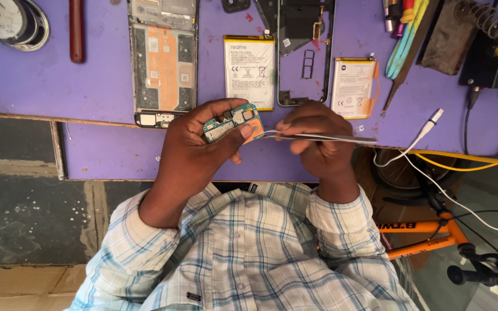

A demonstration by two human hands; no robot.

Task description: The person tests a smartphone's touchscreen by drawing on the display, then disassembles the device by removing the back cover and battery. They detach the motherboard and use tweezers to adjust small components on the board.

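Observation:
My left hand (194, 147) holds a small green phone circuit board (231, 122) between thumb and fingers, just above the near edge of the purple bench (59, 75). My right hand (318, 144) grips thin metal tweezers (329, 137), held level, with their tips pointing left and touching the board's right edge. Both hands sit close together in front of my checked shirt.
On the bench lie an opened phone body (162, 63), a white battery (249, 72), a second phone frame (304, 52) and another battery (353, 86). A red-handled tool (76, 31), round tins (10, 23), coloured tools (404, 34), a white cable (427, 129) and an orange bicycle (427, 230) surround them.

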